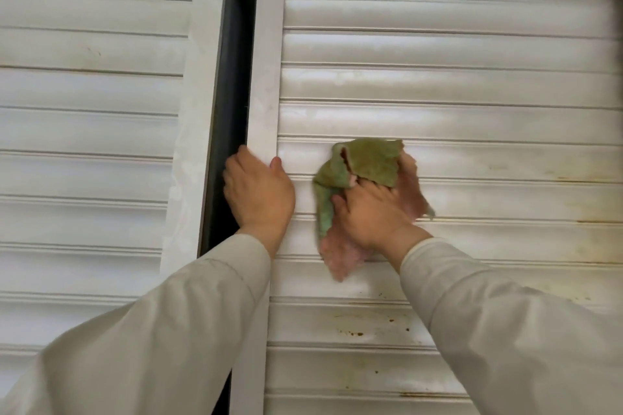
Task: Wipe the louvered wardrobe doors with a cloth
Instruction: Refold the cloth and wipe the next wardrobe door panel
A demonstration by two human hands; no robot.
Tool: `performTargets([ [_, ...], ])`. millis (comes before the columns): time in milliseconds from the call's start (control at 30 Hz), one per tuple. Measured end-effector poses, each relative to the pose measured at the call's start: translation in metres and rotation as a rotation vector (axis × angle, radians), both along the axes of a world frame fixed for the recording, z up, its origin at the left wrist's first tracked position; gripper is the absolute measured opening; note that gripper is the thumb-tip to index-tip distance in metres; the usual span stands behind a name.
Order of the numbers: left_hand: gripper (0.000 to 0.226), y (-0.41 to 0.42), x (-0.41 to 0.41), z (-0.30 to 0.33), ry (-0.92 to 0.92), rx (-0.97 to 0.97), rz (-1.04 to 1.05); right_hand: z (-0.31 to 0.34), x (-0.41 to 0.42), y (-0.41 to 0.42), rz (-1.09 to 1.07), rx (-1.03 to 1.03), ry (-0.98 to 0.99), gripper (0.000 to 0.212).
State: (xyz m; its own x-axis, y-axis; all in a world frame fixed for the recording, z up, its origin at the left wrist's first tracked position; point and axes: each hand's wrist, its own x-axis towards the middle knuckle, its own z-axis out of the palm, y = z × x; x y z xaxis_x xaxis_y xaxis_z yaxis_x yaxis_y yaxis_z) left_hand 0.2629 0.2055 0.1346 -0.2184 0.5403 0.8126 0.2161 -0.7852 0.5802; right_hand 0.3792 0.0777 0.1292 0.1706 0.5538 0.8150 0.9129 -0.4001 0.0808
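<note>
Beside the dark gap [232, 77], left hand [258, 190] grips door frame [266, 84]; right hand [371, 212] seemingly clutches cloth [367, 162].

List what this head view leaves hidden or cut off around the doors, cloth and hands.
- Left hand fingers: curled behind the right door's frame, unseen.
- Wardrobe interior: only a dark gap shows between the doors.
- Slats under the cloth: covered by it and the right hand.
- Both doors: cut off by the picture's edges.
</note>
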Motion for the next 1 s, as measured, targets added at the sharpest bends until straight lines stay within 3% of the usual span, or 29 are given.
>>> performTargets([
  [67, 0.060, -0.010, 0.012, 0.001, 0.075, 0.067, 0.108, -0.001, -0.005, 0.007, 0.065, -0.031, -0.003, 0.066],
  [133, 0.059, -0.008, 0.020, -0.005, 0.124, 0.126, 0.165, -0.003, -0.004, 0.006, 0.081, -0.045, 0.055, 0.053],
  [300, 0.044, 0.020, 0.012, -0.015, 0.063, 0.238, 0.146, -0.008, 0.010, -0.011, 0.033, 0.056, 0.049, 0.042],
  [533, 0.048, 0.023, 0.003, -0.018, 0.075, 0.434, 0.271, -0.007, 0.061, -0.071, -0.255, 0.228, 0.158, 0.058],
  [633, 0.045, 0.001, 0.012, -0.014, 0.055, 0.475, 0.231, -0.006, 0.062, -0.074, -0.256, 0.190, 0.176, 0.048],
  [733, 0.034, -0.033, 0.041, -0.018, 0.169, 0.680, 0.101, -0.012, 0.049, -0.064, -0.177, 0.145, 0.114, 0.049],
  [833, 0.060, -0.041, 0.064, -0.033, 0.434, 0.656, 0.106, -0.013, 0.040, -0.053, -0.105, 0.076, 0.026, 0.059],
  [1000, 0.077, -0.017, 0.061, -0.042, 0.516, 0.587, 0.216, -0.013, 0.044, -0.044, -0.086, 0.058, -0.115, 0.075],
])
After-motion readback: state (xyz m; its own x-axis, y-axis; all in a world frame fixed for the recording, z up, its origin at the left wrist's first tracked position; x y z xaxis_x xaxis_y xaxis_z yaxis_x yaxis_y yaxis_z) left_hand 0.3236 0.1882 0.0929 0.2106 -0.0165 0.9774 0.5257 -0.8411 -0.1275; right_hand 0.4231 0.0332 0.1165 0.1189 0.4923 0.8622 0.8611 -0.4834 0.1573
